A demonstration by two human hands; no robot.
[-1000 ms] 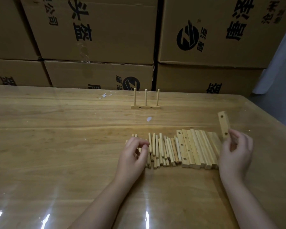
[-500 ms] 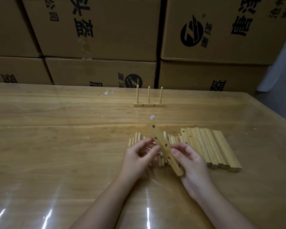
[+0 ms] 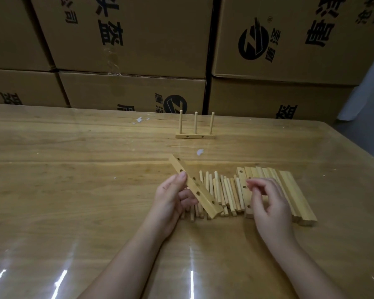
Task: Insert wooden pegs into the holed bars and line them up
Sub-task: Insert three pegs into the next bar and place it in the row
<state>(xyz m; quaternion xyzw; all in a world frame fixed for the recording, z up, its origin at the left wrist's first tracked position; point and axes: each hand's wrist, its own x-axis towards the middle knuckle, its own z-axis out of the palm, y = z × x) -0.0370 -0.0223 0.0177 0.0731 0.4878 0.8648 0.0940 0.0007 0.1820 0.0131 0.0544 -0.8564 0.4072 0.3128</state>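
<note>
Here, at the left, a glossy wooden table point(image 3: 63, 180) stands before stacked cardboard boxes point(image 3: 138, 39), with a white scrap point(image 3: 140, 120) lying near its far edge. The left hand point(image 3: 171, 201) grips a holed bar point(image 3: 205, 201): the thumb presses on the upper face and the fingers curl beneath. The bar is lifted and tilted, its far end up and to the left, its near end low over the loose pegs point(image 3: 221, 190). Behind it, well apart, a finished bar point(image 3: 194, 136) lies flat with three pegs standing upright in it, and another white scrap point(image 3: 200, 151) lies between it and the hands. The loose pegs lie side by side on the table between the hands. The right hand point(image 3: 270, 203) hovers over the row of bars point(image 3: 294, 190), its fingers loosely curled and holding nothing that shows. Those bars lie packed together, just beside the pegs
</note>
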